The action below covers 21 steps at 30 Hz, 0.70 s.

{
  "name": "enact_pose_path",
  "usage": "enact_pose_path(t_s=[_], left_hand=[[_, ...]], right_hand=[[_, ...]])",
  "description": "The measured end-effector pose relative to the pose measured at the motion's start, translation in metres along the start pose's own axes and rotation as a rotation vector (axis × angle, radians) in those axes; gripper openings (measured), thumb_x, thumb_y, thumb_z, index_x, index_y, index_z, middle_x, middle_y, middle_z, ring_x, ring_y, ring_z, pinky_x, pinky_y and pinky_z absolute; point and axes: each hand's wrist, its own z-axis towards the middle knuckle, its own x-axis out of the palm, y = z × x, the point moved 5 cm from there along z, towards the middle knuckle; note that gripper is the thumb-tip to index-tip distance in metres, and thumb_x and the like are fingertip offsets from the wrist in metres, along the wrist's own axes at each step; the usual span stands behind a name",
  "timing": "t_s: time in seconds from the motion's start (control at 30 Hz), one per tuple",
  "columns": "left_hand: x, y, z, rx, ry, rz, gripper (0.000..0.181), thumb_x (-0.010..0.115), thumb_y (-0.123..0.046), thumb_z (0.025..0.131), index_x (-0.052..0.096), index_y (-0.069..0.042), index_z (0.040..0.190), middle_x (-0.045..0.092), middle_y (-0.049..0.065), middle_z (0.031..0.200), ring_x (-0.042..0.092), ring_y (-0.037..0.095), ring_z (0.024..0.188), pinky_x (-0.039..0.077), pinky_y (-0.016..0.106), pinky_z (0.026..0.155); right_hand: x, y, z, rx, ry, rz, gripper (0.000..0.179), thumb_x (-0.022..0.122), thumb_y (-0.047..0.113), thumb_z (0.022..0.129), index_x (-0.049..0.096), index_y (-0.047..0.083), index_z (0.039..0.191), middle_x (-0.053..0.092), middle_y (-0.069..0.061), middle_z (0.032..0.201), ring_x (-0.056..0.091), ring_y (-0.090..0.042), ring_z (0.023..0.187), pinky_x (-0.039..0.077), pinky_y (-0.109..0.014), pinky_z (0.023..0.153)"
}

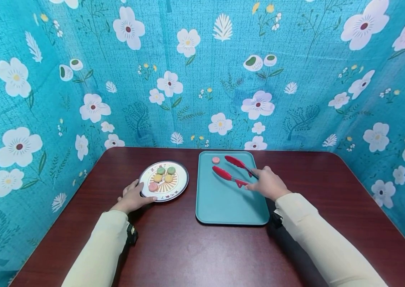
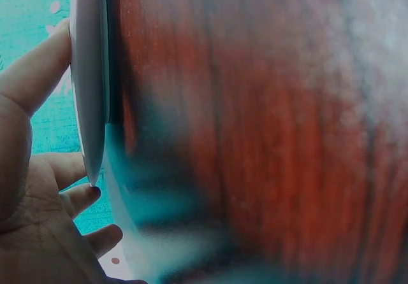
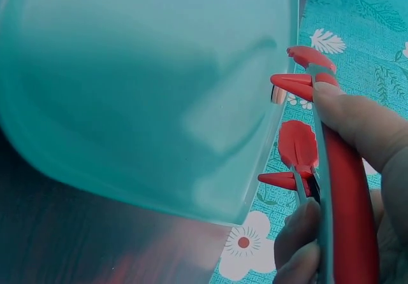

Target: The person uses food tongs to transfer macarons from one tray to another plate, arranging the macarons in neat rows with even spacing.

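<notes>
My left hand [image 1: 133,198] grips the rim of a round white plate [image 1: 179,191], thumb at the near side and fingers at the left. Seen edge-on in the left wrist view, the plate [image 2: 89,74] stands between thumb and fingers. On it sit two green macarons [image 1: 171,170], two yellow macarons [image 1: 168,178] and a pink macaron [image 1: 153,186]. Red-tipped tongs [image 1: 222,173] are held in my right hand [image 1: 268,183], their arms spread apart over a teal tray [image 1: 224,207]. Near the tray's far edge lies another pink macaron [image 1: 216,160], not between the tong tips.
Plate and tray stand side by side on a dark red-brown table [image 1: 188,255], with a gap between them. A blue flowered cloth [image 1: 195,99] hangs behind the table and along both sides.
</notes>
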Motion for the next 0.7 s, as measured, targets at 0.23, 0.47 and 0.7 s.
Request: enact_pose_path(t_s=[0.23, 0.47, 0.7], left_hand=[[-0.0002, -0.0007, -0.0007, 0.003, -0.001, -0.006, 0.100, 0.069, -0.052, 0.083, 0.022, 0.005, 0.150, 0.009, 0.028, 0.154, 0.008, 0.049, 0.136, 0.011, 0.072, 0.104], [-0.0003, -0.0008, -0.0010, 0.008, -0.001, -0.012, 0.100, 0.069, -0.052, 0.083, 0.022, 0.005, 0.150, 0.009, 0.028, 0.154, 0.008, 0.050, 0.136, 0.010, 0.072, 0.104], [-0.0005, -0.0011, -0.0010, 0.001, 0.004, -0.020, 0.100, 0.069, -0.052, 0.082, 0.022, 0.005, 0.150, 0.009, 0.028, 0.154, 0.008, 0.049, 0.136, 0.010, 0.071, 0.104]], right_hand=[[-0.0002, 0.0006, 0.0040, -0.004, -0.006, -0.014, 0.083, 0.083, 0.031, 0.076, 0.045, 0.001, 0.143, 0.049, -0.020, 0.103, 0.052, -0.025, 0.082, 0.052, -0.032, 0.059], [0.0013, 0.0011, 0.0067, -0.002, 0.008, -0.002, 0.082, 0.081, 0.032, 0.077, 0.044, 0.001, 0.143, 0.049, -0.020, 0.105, 0.051, -0.026, 0.083, 0.051, -0.033, 0.059], [0.0017, 0.0016, 0.0103, 0.002, 0.014, -0.003, 0.082, 0.081, 0.033, 0.078, 0.044, 0.001, 0.143, 0.050, -0.021, 0.108, 0.051, -0.027, 0.088, 0.052, -0.036, 0.065]])
